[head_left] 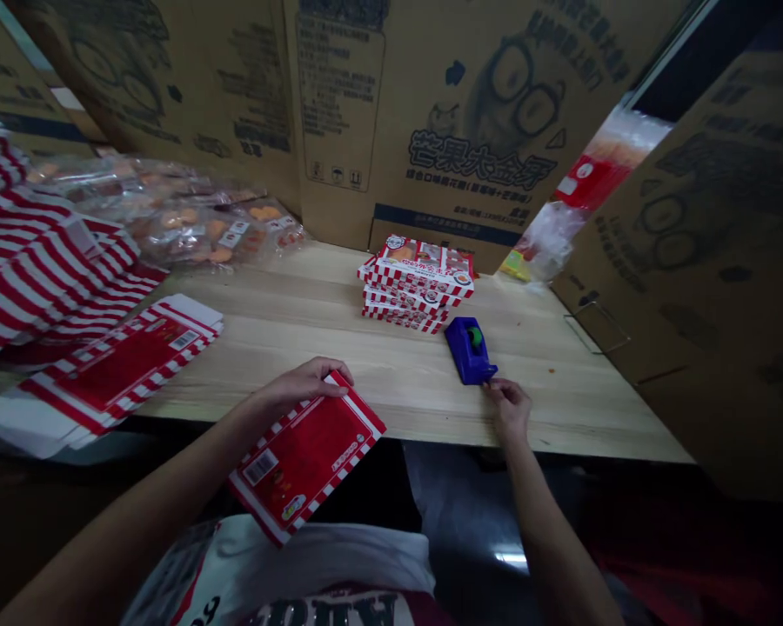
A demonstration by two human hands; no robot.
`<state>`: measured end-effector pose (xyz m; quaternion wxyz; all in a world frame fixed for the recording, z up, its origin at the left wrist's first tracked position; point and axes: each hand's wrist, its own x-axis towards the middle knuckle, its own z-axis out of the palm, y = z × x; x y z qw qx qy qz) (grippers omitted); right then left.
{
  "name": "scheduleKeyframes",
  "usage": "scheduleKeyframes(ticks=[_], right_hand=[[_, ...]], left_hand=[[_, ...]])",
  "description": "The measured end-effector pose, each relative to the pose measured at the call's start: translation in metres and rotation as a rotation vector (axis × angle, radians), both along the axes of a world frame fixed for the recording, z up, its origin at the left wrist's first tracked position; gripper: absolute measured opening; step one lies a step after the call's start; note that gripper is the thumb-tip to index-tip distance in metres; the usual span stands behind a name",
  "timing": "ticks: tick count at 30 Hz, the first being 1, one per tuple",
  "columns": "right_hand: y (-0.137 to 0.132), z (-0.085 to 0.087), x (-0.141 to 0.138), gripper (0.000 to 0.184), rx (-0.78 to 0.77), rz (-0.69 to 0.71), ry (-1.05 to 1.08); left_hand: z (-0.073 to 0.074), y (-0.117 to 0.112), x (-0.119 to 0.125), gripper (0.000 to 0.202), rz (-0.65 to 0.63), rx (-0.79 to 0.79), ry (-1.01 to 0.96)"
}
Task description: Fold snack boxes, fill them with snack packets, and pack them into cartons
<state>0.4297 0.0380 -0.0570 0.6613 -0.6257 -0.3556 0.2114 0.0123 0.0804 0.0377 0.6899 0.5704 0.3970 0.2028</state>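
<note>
Left hand [304, 389]: fingers pressed together on flat red-striped carton blank [306, 456]
Right hand [509, 409]: fingertips [496, 389] pinched at blue tape dispenser [470, 350]
Beyond: stacked cartons [418, 283]

this is a packing workshop for boxed snacks, not a home or a shop floor. tall cardboard cartons [470, 113], printed with chinese lettering and a cartoon face in round glasses, stand close around a pale wooden tabletop [300, 339]. on it lie clear bags of baked snacks [183, 226], flat red-and-white box blanks [117, 374] and a stack of folded boxes [418, 287] in the same print. a blue tape dispenser [471, 350] sits on the wood, as on a working packing bench.
</note>
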Motion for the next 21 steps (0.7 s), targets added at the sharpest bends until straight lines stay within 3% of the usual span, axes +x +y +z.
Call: scheduleKeyframes(ticks=[3,5,6,9,11,15,18,21], right_hand=[[-0.014,0.01,-0.018,0.032,0.017,-0.018,-0.018],[-0.022,0.022,-0.045,0.029,-0.019,0.106,-0.018],[-0.025,0.029,-0.063,0.028,-0.058,0.234,-0.024],[-0.026,0.055,-0.124,0.026,-0.229,0.897,-0.151],[-0.021,0.07,-0.159,0.027,-0.242,1.094,-0.253],[-0.012,0.08,-0.194,0.027,-0.239,1.132,-0.37],[-0.012,0.075,-0.197,0.027,-0.267,1.068,-0.441],[-0.014,0.068,-0.194,0.026,-0.382,1.073,-0.344]], left_hand=[[-0.002,0.001,-0.001,0.025,-0.014,0.058,0.037],[-0.004,0.003,0.0,0.025,-0.04,0.058,0.048],[-0.005,0.004,0.002,0.025,-0.056,0.057,0.053],[-0.011,0.006,0.009,0.025,-0.113,0.061,0.059],[-0.014,0.005,0.014,0.023,-0.142,0.072,0.058],[-0.017,0.0,0.017,0.021,-0.152,0.097,0.048],[-0.016,-0.006,0.013,0.022,-0.124,0.096,0.04],[-0.01,-0.014,0.011,0.023,-0.109,0.063,0.023]])
